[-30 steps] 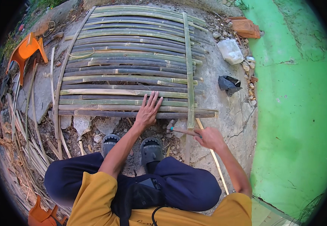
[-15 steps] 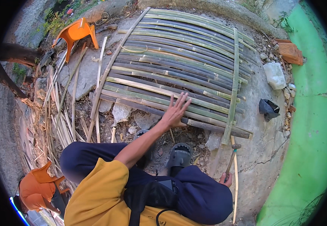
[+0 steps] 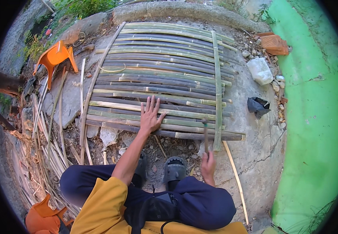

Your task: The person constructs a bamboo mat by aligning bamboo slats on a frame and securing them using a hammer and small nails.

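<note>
Before me lies a panel of split bamboo slats [image 3: 157,82], set side by side with small gaps. Bamboo crosspieces run over it at the left [image 3: 102,62] and right [image 3: 218,89] ends. My left hand [image 3: 151,116] rests flat on the nearer slats, fingers spread, holding nothing. In my right hand [image 3: 208,163] is a hammer [image 3: 206,136], gripped by its handle. Its small head points up over the nearest slats, just left of the right crosspiece. A thin loop of cane or cord [image 3: 113,70] lies on the slats at the left.
Loose bamboo strips [image 3: 46,144] are heaped at left, near an orange plastic chair [image 3: 54,58]. At right are a black bag [image 3: 258,107], a white block [image 3: 259,71], stacked orange tiles [image 3: 273,43] and a green wall [image 3: 313,117]. A person in orange [image 3: 42,223] is at lower left.
My right hand has raised the hammer from beside my knee to the panel's near right edge. My left hand has shifted left along the slats and flattened. The view has turned rightward.
</note>
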Demonstrator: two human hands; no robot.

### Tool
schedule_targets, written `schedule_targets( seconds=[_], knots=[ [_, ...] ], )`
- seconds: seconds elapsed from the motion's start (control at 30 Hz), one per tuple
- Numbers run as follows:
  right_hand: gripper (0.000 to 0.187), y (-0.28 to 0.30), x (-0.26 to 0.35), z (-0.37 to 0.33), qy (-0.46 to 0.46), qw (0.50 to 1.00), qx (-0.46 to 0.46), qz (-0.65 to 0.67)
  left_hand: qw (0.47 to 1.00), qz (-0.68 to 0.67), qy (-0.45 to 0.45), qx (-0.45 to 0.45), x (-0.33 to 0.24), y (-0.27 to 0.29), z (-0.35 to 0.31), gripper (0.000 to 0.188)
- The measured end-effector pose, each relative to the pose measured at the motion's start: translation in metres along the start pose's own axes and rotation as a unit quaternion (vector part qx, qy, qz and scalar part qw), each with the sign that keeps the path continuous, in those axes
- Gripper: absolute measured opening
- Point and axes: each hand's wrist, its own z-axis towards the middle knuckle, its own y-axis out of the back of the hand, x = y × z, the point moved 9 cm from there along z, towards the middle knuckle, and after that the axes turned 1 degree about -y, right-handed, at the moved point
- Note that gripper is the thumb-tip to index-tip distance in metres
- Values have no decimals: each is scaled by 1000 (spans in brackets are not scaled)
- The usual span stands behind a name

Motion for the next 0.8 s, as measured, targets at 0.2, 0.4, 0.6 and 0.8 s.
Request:
schedule_targets(
  seconds=[0.2,0.4,0.6,0.8],
  knots=[
    [43,-39,38,41,43,999,15,23,999,-1,-26,28,0,16,16,94],
    [38,-54,32,58,12,995,58,83,996,10,4,-83,28,32,16,113],
    [38,-90,85,94,41,984,75,156,990,-100,6,-100,40,25,16,63],
    [41,-141,88,109,84,988,131,-1,988,-98,8,-123,41,28,14,51]
  ],
)
